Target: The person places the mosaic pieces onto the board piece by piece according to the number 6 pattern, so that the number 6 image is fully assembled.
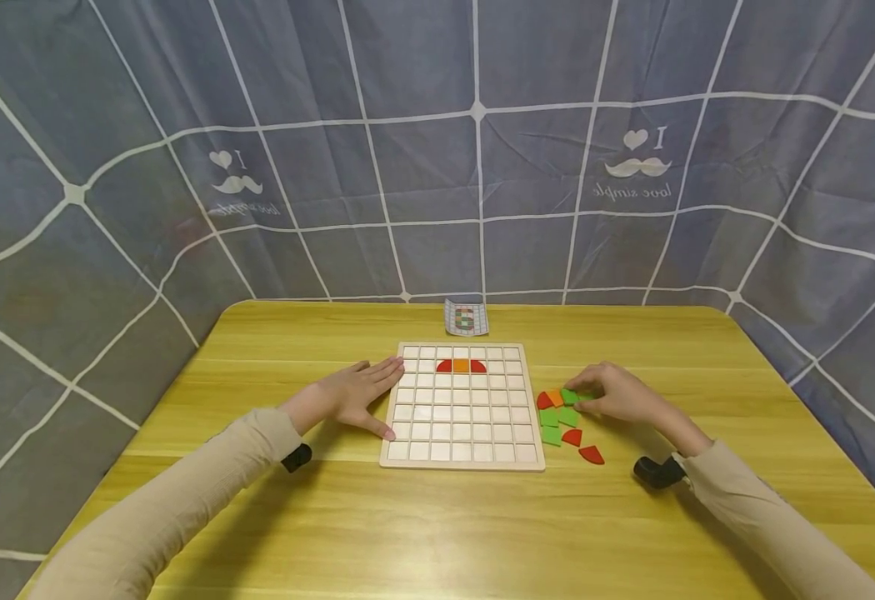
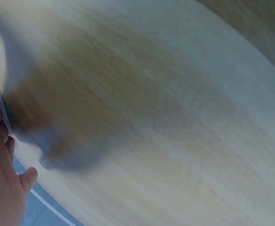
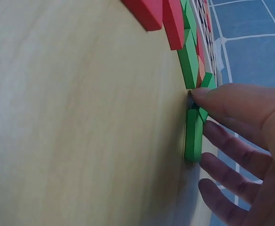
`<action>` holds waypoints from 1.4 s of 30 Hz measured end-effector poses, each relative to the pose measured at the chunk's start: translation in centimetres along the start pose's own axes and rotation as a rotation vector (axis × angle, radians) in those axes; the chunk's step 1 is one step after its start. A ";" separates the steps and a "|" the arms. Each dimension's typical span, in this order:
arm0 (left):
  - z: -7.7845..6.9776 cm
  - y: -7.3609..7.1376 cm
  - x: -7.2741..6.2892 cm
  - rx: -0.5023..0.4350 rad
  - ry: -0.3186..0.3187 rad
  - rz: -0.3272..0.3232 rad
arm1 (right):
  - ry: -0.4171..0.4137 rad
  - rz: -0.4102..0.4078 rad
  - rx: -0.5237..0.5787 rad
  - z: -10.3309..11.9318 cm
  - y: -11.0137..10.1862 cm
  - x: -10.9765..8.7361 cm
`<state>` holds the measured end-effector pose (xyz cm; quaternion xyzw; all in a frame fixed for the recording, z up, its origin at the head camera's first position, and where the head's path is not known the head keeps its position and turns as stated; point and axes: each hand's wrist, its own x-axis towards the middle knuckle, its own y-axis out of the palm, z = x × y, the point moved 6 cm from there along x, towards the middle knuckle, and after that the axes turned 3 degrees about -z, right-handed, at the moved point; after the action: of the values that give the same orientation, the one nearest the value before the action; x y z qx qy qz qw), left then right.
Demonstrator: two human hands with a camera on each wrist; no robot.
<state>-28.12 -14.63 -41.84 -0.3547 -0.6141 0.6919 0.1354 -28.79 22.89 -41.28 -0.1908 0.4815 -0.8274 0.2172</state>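
A pale wooden grid board (image 1: 462, 413) lies on the table. In one of its upper rows, an orange square tile (image 1: 461, 365) sits between two red quarter-round tiles (image 1: 445, 366). My left hand (image 1: 353, 395), fingers spread, rests at the board's left edge; the left wrist view shows only part of this hand (image 2: 4, 176). Right of the board, my right hand (image 1: 621, 395) reaches into a loose group of tiles. Its thumb and forefinger pinch a green tile (image 1: 570, 397) there. Up close in the right wrist view, another green tile (image 3: 193, 136) stands beside the fingertips.
Several green tiles (image 1: 552, 436), an orange one (image 1: 554, 397) and a few red quarter-rounds (image 1: 592, 455) lie right of the board. A small printed pattern card (image 1: 466, 318) lies behind it. Grey checked curtain (image 1: 437, 167) surrounds the yellow wooden table (image 1: 437, 533).
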 end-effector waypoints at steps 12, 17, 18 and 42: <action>0.0 0.0 0.0 -0.001 0.006 -0.009 | 0.136 -0.034 0.048 0.1 -0.3 -0.1; 0.1 0.0 0.0 0.000 0.001 -0.009 | 0.156 -0.071 0.054 0.7 -0.6 0.3; 0.1 0.0 0.0 0.002 0.000 -0.009 | 0.155 -0.076 0.053 0.9 -0.7 0.4; 0.1 0.0 0.1 0.003 0.000 0.003 | 0.148 -0.141 0.145 6.1 1.0 5.3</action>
<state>-28.22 -14.63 -41.82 -0.3553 -0.6127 0.6930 0.1346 -29.86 15.20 -38.80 -0.1463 0.4203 -0.8851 0.1358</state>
